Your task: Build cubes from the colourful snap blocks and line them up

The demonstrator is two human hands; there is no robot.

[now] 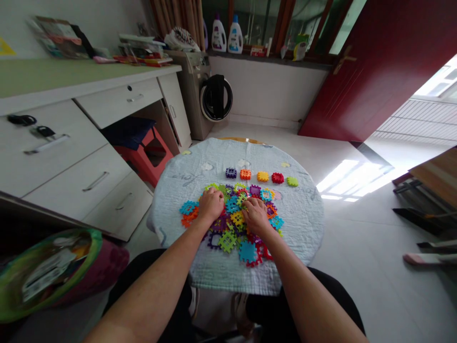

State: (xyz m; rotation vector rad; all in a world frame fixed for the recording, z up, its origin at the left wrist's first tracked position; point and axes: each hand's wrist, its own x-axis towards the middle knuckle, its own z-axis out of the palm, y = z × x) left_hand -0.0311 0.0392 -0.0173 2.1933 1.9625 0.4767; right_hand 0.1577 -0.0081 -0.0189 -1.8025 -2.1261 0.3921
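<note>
Cloth-covered table (pixel 303 224), plastic tiles (pixel 232 228) piled inside its edge, left hand (pixel 211 205), right hand (pixel 256 216) together on them

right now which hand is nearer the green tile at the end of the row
Right. The right hand rests on the pile nearer the green tile; the left hand is farther off.

Daylight pours through the open doorway (pixel 433 90) and throws a glaring patch across the tile floor (pixel 352 178), while the outdoors beyond burns nearly white. The rest of the room sits in soft, even light, with dim shadow under the white desk (pixel 121 97). The wide lens bows the desk's edges near the frame, yet the plastic interlocking tiles (pixel 227 241) at the centre look reasonably crisp.
</note>
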